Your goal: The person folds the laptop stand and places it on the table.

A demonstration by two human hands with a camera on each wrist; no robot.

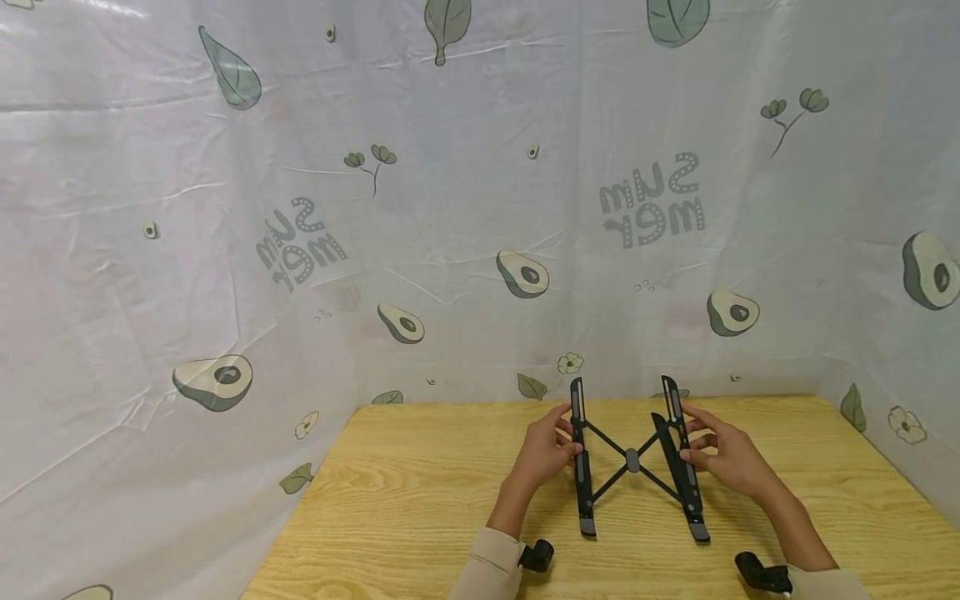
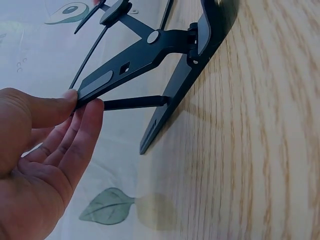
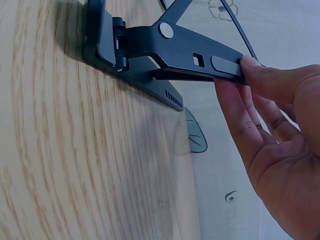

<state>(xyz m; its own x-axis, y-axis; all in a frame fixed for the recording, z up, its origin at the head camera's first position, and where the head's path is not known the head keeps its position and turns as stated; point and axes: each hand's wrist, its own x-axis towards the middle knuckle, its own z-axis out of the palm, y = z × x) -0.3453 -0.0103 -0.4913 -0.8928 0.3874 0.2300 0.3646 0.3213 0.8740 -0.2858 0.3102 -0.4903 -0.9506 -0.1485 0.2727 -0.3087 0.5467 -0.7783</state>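
Backwards "summer" print (image 1: 663, 218) twice on the curtain (image 1: 465, 183), upper half; left hand (image 1: 543, 448) and right hand (image 1: 726, 454) both pinching a black stand (image 1: 632, 460), lower right.

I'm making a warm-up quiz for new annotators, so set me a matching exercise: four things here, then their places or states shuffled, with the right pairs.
Things:
1. left hand
2. right hand
3. grey hub
4. wooden table

Places and states:
A. pinches the right rail of the black stand
B. beneath the stand
C. pinches the left rail
D. where the crossbars meet

Pairs: 1-C, 2-A, 3-D, 4-B
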